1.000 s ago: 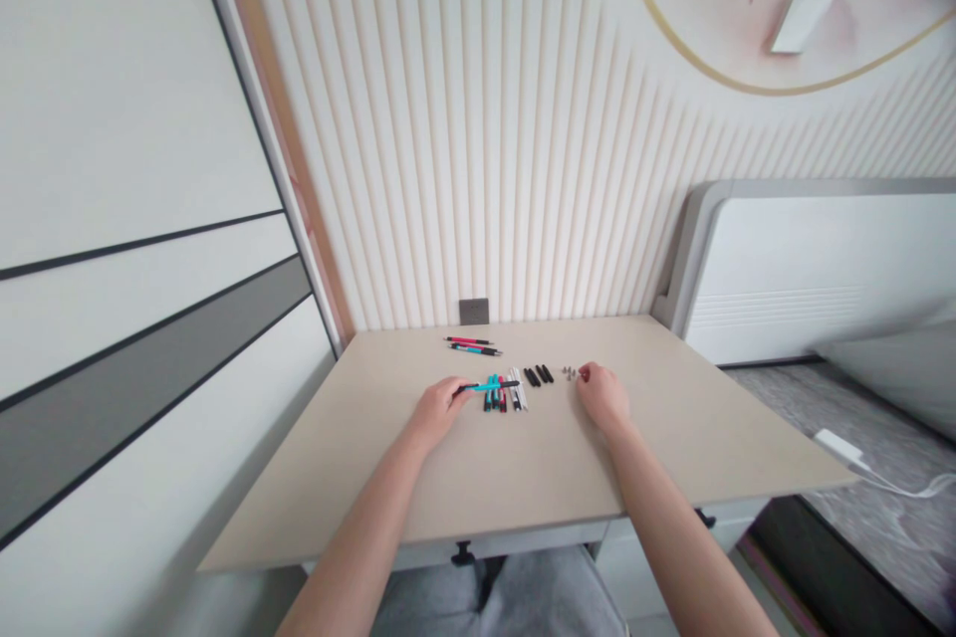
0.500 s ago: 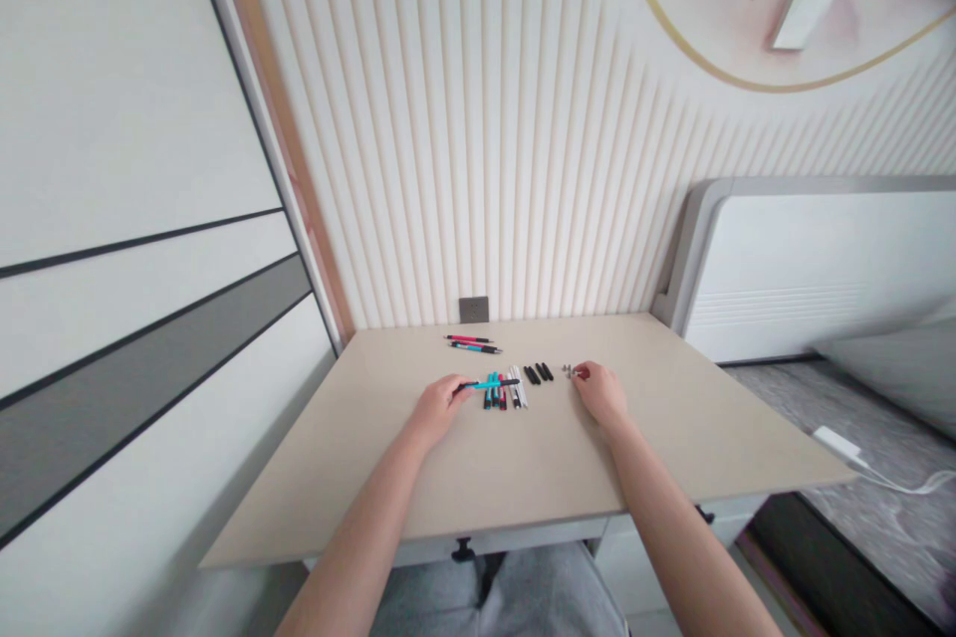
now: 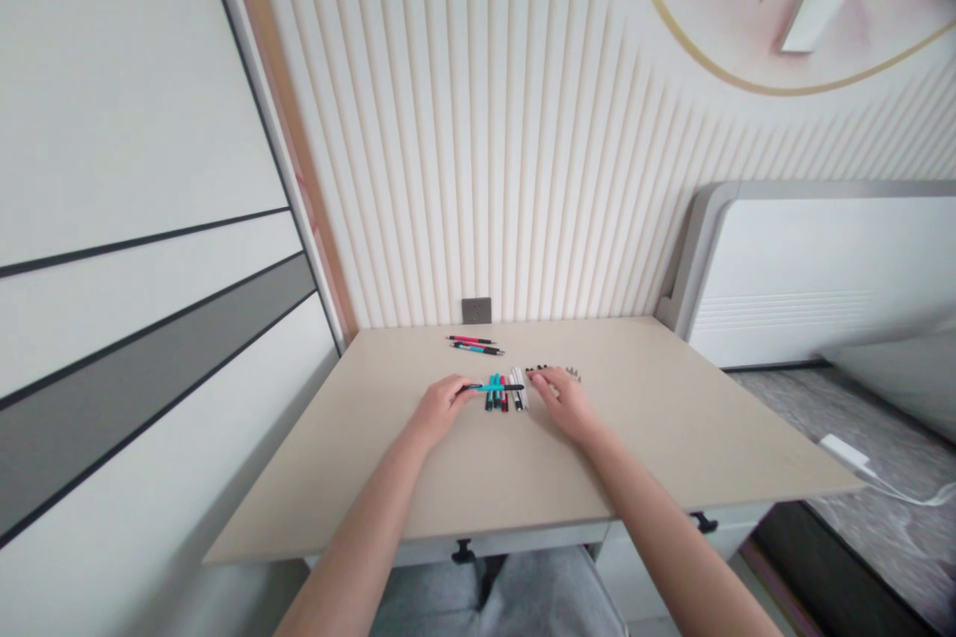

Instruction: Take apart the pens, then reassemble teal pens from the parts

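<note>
My left hand [image 3: 440,410] is closed around one end of a blue and black pen [image 3: 491,387], which lies level and points right. My right hand [image 3: 566,405] has its fingers together near the pen's black end, a small gap away; whatever they pinch is too small to make out. Below the pen are several blue and red pen barrels [image 3: 497,402] side by side. Thin white tubes [image 3: 522,398] lie just right of them. Black pen grips [image 3: 531,371] are partly hidden behind my right fingers. Beyond these sit small silvery cone-shaped tips [image 3: 573,373].
Two whole pens, one red [image 3: 470,339] and one blue [image 3: 478,348], lie toward the back of the beige desk [image 3: 358,478]. A dark wall socket [image 3: 476,311] is behind them. A white cabinet stands left, a bed [image 3: 807,279] right.
My right hand has moved left from the small silvery tips to beside the pen's black end, now covering part of the black grips. My left hand still holds the pen in about the same place.
</note>
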The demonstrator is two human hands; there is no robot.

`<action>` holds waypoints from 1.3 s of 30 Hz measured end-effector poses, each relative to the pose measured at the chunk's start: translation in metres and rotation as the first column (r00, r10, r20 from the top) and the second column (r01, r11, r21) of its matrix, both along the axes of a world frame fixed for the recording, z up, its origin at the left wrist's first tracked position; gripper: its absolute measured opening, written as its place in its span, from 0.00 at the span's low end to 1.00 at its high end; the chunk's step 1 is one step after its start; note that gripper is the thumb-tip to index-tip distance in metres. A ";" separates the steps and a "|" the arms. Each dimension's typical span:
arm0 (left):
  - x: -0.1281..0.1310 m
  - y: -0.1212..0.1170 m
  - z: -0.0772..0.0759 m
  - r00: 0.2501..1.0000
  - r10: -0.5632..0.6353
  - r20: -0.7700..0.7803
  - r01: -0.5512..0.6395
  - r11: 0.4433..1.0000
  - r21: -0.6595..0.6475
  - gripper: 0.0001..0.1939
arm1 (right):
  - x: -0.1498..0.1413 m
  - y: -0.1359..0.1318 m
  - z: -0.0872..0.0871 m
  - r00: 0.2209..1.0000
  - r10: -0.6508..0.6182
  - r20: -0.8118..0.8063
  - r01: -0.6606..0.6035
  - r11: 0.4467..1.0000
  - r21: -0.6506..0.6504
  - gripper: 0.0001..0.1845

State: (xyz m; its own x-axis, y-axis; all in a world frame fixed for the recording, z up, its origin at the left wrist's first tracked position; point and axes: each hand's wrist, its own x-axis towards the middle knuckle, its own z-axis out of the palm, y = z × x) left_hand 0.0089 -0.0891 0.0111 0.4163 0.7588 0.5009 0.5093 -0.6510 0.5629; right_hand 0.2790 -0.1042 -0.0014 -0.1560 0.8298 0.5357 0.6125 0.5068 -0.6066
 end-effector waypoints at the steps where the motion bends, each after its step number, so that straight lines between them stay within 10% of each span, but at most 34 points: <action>1: 0.000 0.000 0.000 1.000 -0.009 0.001 0.009 1.000 0.006 0.11 | -0.007 -0.003 0.000 0.997 0.073 0.007 -0.073 0.997 -0.036 0.21; 7: 0.000 -0.001 -0.002 0.999 -0.047 -0.005 0.047 0.999 0.007 0.11 | -0.019 -0.008 -0.004 0.983 0.183 0.023 -0.177 0.969 -0.172 0.23; 18: 0.004 -0.007 -0.001 0.997 0.035 0.073 -0.014 0.962 -0.271 0.18 | -0.018 -0.007 -0.005 0.993 0.079 0.083 -0.086 0.993 0.085 0.10; 39: 0.004 -0.005 -0.002 0.999 -0.023 0.025 0.027 0.986 -0.162 0.12 | -0.025 -0.015 -0.002 0.973 0.229 0.022 -0.222 0.960 -0.171 0.11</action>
State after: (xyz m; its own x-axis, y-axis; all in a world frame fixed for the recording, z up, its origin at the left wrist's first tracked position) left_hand 0.0126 -0.0943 0.0095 0.4259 0.8202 0.3819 0.4793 -0.5625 0.6737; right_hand 0.2543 -0.1190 -0.0035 -0.3687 0.8473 0.3822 0.5198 0.5288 -0.6709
